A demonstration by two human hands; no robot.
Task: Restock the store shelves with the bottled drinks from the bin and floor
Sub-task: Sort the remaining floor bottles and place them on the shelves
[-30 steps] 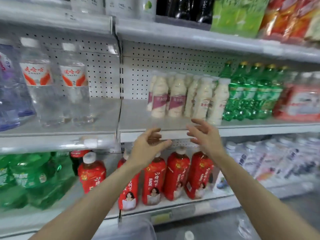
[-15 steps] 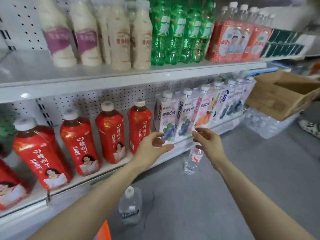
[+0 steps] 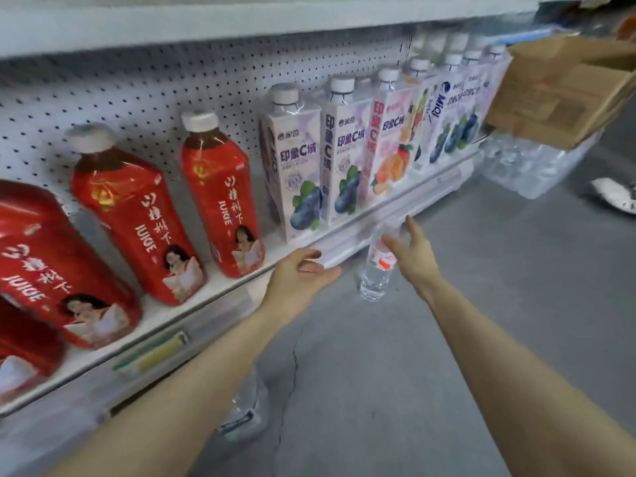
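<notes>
The aisle had a grey concrete floor (image 3: 395,373) with a thin crack (image 3: 292,366) running down its middle. Nearest the camera, partly hidden behind the left forearm, a clear plastic bottle (image 3: 246,407) was on the floor close to the shelf base. It was too blurred to say whether it stood or lay.

The left hand (image 3: 297,275) was held out above the floor just in front of the bottom shelf (image 3: 206,299), fingers loosely spread and lightly curved, holding nothing. The right hand (image 3: 414,258) was extended further, fingers straight and thumb apart, also holding nothing. It was just beside the water bottle (image 3: 375,273), and its thumb overlapped the bottle's upper part. Contact could not be confirmed.

That water bottle stood upright on the floor, between the two hands and near the shelf's foot. It was transparent and ribbed, and carried a white label with a red mark. Its cap was smeared by motion.

A yellow-green price label (image 3: 151,356) was fixed to the shelf's front edge. On the shelf stood a row of red juice bottles (image 3: 137,218) with white caps, dark liquid showing at their necks and a printed figure on each wrapper. To their right stood a row of white square bottles (image 3: 299,173) printed with blueberries and other fruit. A white pegboard (image 3: 172,80) backed the whole row.

Farther along, a shrink-wrapped pack of clear bottles (image 3: 526,163) sat on the floor with an open cardboard box (image 3: 564,91) on top of it. A white shoe (image 3: 616,197) showed at the right edge.
</notes>
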